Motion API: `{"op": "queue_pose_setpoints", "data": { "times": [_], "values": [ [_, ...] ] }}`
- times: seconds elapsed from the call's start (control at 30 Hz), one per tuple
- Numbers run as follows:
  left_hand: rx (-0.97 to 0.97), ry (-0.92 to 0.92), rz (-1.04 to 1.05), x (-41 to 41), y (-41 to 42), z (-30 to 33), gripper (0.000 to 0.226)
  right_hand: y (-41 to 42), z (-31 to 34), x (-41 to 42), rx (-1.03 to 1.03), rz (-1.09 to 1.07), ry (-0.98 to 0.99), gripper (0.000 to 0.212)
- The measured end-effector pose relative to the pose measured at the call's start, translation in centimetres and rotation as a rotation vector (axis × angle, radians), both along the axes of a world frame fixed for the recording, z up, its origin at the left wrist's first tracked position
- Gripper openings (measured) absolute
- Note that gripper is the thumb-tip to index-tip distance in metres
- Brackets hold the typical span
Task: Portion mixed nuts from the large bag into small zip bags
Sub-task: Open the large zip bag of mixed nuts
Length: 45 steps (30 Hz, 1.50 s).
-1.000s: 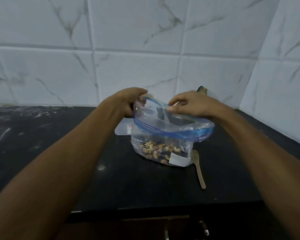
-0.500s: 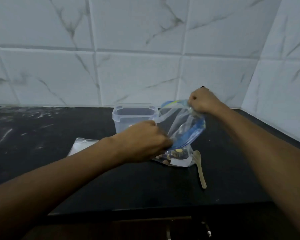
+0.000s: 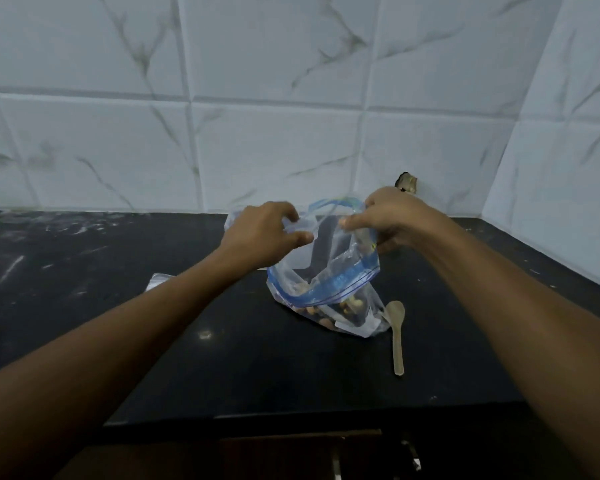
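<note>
Big bag point(image 3: 326, 271) of nuts point(image 3: 329, 311) standing on the black counter point(image 3: 222, 358), near the middle, bottom down and mouth up. Held at the top by both hands, one on each side of the open mouth.

Left hand point(image 3: 264, 237) at about 10 o'clock from the bag's middle. Fingers curled over the left rim, thumb poking out toward the right, clear plastic pinched between them.

Right hand point(image 3: 392, 220) at about 1 o'clock from the bag's middle. Fingers bent round the right rim, pinching the plastic near the blue strip. Both hands gripping, neither one spread flat.

Mouth of the bag pulled wide between the two hands. Bag clear and crinkly, with a blue zip strip point(image 3: 340, 282) running round the rim and sagging low at the front. Only a small heap of nuts at the very bottom, pale ones and dark ones mixed. White label on the front, low down; words too small to read.

Wooden spoon point(image 3: 397, 337) lying flat at 4 o'clock from the bag, just beside its bottom corner, bowl end toward the wall. Clear box point(image 3: 232, 220) behind the left hand at 11 o'clock, mostly hidden. Bit of flat clear plastic point(image 3: 158, 280) at 9 o'clock, peeking out from behind the left arm; cannot tell what it is. White tiled wall point(image 3: 274, 133) behind it all.
</note>
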<state>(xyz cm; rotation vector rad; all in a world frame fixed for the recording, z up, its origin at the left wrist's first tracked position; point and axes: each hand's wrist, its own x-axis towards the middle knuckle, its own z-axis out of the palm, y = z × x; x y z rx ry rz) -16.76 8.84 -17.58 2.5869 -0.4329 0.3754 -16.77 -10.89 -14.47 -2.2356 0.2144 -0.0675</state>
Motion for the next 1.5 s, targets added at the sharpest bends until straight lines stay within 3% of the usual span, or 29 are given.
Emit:
{"op": "queue_pose_setpoints", "data": {
  "times": [0.07, 0.1, 0.23, 0.33, 0.43, 0.57, 0.67, 0.8, 0.87, 0.93, 0.97, 1.0, 1.07, 1.1, 1.13, 1.17, 1.23, 1.3, 1.37, 1.43, 1.5],
  "values": [
    [-0.156, 0.117, -0.029, 1.1, -0.2, -0.3, 0.016, 0.0, -0.8, 0.5, 0.033, -0.031, -0.009, 0.008],
    [-0.32, 0.203, -0.04, 1.6, -0.1, -0.5, 0.016, -0.5, -1.3, 1.0, 0.142, -0.049, 0.024, 0.001],
    [-1.111, 0.655, -0.011, 3.6, 0.8, -1.1, 0.022, -2.6, -3.0, 1.8, 0.787, -0.097, 0.276, 0.024],
    [-1.502, 0.897, 0.005, 4.7, 0.6, -2.0, 0.023, -2.9, -4.7, 2.3, 1.035, -0.098, 0.316, 0.021],
    [-1.562, 0.999, -0.021, 4.7, 0.8, -3.2, 0.036, -3.5, -6.0, 2.5, 1.112, -0.133, 0.298, 0.019],
    [-1.561, 1.011, -0.091, 4.3, 1.1, -3.5, 0.029, -4.3, -7.2, 2.3, 1.117, -0.105, 0.27, 0.031],
    [-1.5, 0.974, -0.057, 4.1, 0.7, -3.3, 0.02, -4.3, -6.9, 1.8, 0.944, -0.02, 0.267, 0.037],
    [-1.386, 0.934, -0.034, 4.9, 1.1, -2.9, 0.014, -3.6, -4.0, 1.0, 0.166, 0.103, 0.005, 0.045],
    [-1.339, 0.937, -0.058, 5.2, 0.8, -2.2, 0.016, -2.1, -2.3, 0.6, -0.054, 0.267, -0.03, 0.054],
    [-1.28, 0.936, -0.096, 4.9, 0.1, -1.2, 0.02, -0.3, -1.9, 0.7, -0.322, 0.365, -0.022, 0.046],
    [-1.163, 0.85, -0.085, 4.7, -0.1, -0.8, 0.022, 0.2, -2.2, 1.1, -0.405, 0.359, -0.051, 0.039],
    [-0.948, 0.667, -0.045, 4.6, -0.3, -0.6, 0.024, 0.5, -2.3, 1.2, -0.422, 0.331, -0.09, 0.036],
    [-0.366, 0.052, 0.088, 4.6, 0.1, -0.8, 0.03, 0.6, -2.5, 1.4, -0.363, 0.27, -0.133, 0.034],
    [-0.143, -0.238, 0.063, 3.8, 0.1, -0.6, 0.031, 0.6, -2.4, 1.4, -0.329, 0.246, -0.127, 0.032],
    [0.01, -0.414, -0.047, 2.5, -0.1, -0.2, 0.032, 0.5, -2.3, 1.3, -0.293, 0.228, -0.11, 0.029],
    [0.139, -0.463, -0.193, 1.3, -0.5, 0.2, 0.034, 0.5, -2.2, 1.3, -0.255, 0.215, -0.092, 0.027],
    [0.337, -0.334, -0.423, -0.5, -1.3, 0.4, 0.037, 0.6, -2.1, 1.4, -0.181, 0.186, -0.072, 0.024],
    [0.476, -0.166, -0.498, -1.1, -1.7, 0.2, 0.038, 0.6, -2.4, 1.8, -0.06, 0.145, -0.046, 0.023],
    [0.583, -0.12, -0.524, -1.5, -1.5, 0.2, 0.035, 0.1, -2.5, 2.1, 0.072, 0.088, -0.003, 0.019],
    [0.656, -0.177, -0.568, -2.2, -0.7, 0.0, 0.019, -1.5, -2.8, 2.4, 0.242, -0.023, 0.074, 0.013],
    [0.635, -0.508, -0.641, -2.8, 0.9, -0.8, 0.011, -3.6, -3.3, 2.3, 0.441, -0.136, 0.154, 0.016]
  ]
}}
